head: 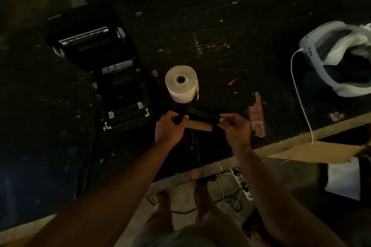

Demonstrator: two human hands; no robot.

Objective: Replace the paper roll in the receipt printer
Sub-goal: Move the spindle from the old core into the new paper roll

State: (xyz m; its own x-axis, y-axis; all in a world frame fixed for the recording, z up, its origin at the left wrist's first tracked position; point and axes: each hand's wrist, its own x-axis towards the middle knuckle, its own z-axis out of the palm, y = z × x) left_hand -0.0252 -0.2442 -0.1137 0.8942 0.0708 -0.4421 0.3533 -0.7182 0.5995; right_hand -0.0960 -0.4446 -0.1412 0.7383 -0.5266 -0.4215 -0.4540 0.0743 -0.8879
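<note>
Receipt printer (112, 78) lid open, bay dark, left hand (168, 128) gripping cardboard core (199, 125), right hand (234, 126) fingers pinched together.

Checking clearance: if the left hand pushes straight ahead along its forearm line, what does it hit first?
Probably the full paper roll, standing on end just beyond the left hand, which grips the cardboard core. Depth is unclear.

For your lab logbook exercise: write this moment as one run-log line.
printer: black receipt printer lid open | left hand grip: brown cardboard core | right hand: beside core's end | new white paper roll: upright on table
</note>
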